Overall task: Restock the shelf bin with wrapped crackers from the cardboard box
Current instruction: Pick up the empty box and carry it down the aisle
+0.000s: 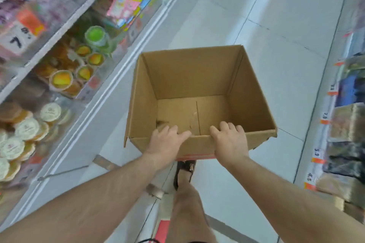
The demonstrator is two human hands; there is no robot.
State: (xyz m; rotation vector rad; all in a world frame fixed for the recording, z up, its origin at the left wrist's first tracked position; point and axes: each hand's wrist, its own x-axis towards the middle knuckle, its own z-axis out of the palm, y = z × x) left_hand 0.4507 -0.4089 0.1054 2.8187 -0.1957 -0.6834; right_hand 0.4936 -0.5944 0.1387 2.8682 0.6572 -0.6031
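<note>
Left shelf price tag (16, 40): a large handwritten "7", smaller digits beside it blurred.
Right shelf price labels (318, 153): digits too blurred to read.
Cup lids (50, 112): print illegible.

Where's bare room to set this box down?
Bare floor tiles lie beyond the cardboard box, between the left shelving and the right racks. Both shelves are packed. The left hand and right hand grip the box's near wall; its inside looks empty.
</note>
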